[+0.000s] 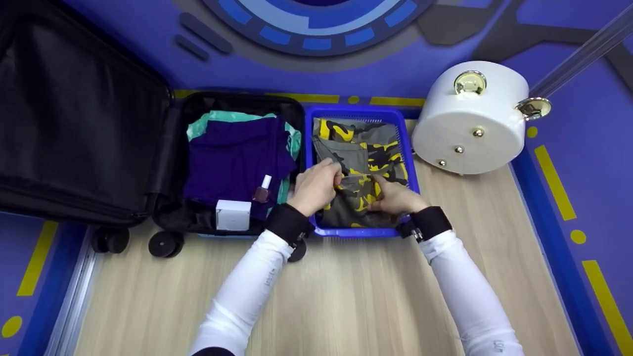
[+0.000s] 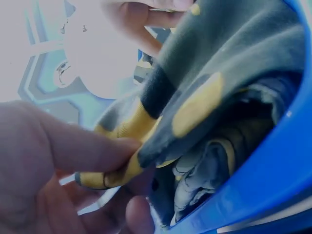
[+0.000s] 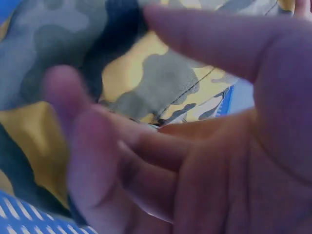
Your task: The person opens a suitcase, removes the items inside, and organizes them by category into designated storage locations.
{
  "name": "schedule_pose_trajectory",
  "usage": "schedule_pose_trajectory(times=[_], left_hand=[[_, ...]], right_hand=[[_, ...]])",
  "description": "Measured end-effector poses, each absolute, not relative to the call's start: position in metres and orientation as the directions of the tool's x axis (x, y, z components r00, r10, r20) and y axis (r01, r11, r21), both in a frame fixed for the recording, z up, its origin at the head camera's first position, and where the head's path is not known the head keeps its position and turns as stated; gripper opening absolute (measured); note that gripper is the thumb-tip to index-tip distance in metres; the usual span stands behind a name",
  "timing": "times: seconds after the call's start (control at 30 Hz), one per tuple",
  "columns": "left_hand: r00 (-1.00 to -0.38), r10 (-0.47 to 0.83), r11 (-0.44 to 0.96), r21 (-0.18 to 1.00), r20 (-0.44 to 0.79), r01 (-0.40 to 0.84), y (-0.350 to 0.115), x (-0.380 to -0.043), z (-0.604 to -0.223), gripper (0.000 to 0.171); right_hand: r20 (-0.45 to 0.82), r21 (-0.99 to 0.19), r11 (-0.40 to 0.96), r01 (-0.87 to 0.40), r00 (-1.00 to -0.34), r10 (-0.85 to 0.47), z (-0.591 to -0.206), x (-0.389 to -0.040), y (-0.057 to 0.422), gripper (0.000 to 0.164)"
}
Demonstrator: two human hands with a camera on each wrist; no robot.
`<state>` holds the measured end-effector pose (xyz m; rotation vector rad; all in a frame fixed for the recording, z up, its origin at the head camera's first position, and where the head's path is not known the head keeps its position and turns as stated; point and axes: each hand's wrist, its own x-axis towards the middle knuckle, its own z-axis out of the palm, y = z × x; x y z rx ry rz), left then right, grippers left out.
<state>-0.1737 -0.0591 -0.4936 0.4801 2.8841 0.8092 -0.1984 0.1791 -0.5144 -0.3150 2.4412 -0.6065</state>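
Note:
Camouflage pants point(image 1: 353, 195) in grey, black and yellow lie folded in a blue basket point(image 1: 411, 173). My left hand point(image 1: 316, 187) is over the basket's left side. In the left wrist view its thumb and fingers pinch a yellow-and-grey edge point(image 2: 129, 170) of the pants, lifted beside the blue rim. My right hand point(image 1: 398, 198) reaches over the basket's right side, close to the same cloth. The right wrist view shows its thumb point(image 3: 209, 41) and bent fingers spread apart, with no cloth gripped between them.
Left of the basket stands an open black suitcase point(image 1: 163, 168) holding dark purple clothing point(image 1: 232, 153), green patterned cloth point(image 1: 198, 126), a nail polish bottle point(image 1: 262, 190) and a small white box point(image 1: 233, 215). A white drum-shaped item with gold fittings point(image 1: 470, 118) stands right of the basket.

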Motion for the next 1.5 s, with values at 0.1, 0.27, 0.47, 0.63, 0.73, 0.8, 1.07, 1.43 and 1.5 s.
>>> schedule_pose_trajectory(times=[0.1, 0.27, 0.47, 0.63, 0.73, 0.8, 1.07, 1.43, 1.5], left_hand=[[-0.952, 0.307, 0.812, 0.518, 0.016, 0.271, -0.059, -0.177, -0.495, 0.025], [-0.956, 0.293, 0.880, 0.395, -0.012, 0.265, -0.055, -0.174, -0.490, 0.021], [-0.931, 0.361, 0.902, 0.271, -0.046, 0.336, -0.049, -0.153, -0.478, 0.032], [-0.845, 0.460, 0.884, 0.230, -0.272, 0.407, -0.045, -0.150, -0.478, 0.029], [-0.795, 0.474, 0.880, 0.228, -0.378, 0.416, -0.041, -0.157, -0.481, 0.019], [-0.767, 0.480, 0.877, 0.231, -0.426, 0.421, -0.039, -0.163, -0.482, 0.012], [-0.611, 0.562, 0.826, 0.344, -0.557, 0.446, -0.038, -0.179, -0.492, 0.014], [-0.617, 0.576, 0.817, 0.393, -0.536, 0.422, -0.040, -0.169, -0.500, 0.009], [-0.646, 0.572, 0.818, 0.411, -0.506, 0.402, -0.043, -0.165, -0.496, 0.006]], right_hand=[[-0.456, -0.522, 0.852, -0.037, -0.832, -0.316, -0.515, -0.199, 0.182, 0.091], [-0.315, -0.453, 0.889, -0.069, -0.920, -0.232, -0.513, -0.197, 0.189, 0.077], [-0.238, -0.523, 0.851, -0.053, -0.949, -0.206, -0.506, -0.196, 0.201, 0.070], [-0.275, -0.550, 0.830, -0.087, -0.920, -0.279, -0.500, -0.204, 0.200, 0.073], [-0.371, -0.553, 0.825, -0.116, -0.852, -0.369, -0.500, -0.210, 0.194, 0.077], [-0.438, -0.534, 0.834, -0.137, -0.799, -0.412, -0.502, -0.215, 0.192, 0.078], [-0.578, -0.463, 0.863, -0.204, -0.668, -0.468, -0.506, -0.227, 0.188, 0.082], [-0.529, -0.539, 0.832, -0.136, -0.714, -0.459, -0.506, -0.218, 0.192, 0.080], [-0.487, -0.535, 0.831, -0.154, -0.747, -0.452, -0.502, -0.216, 0.189, 0.079]])
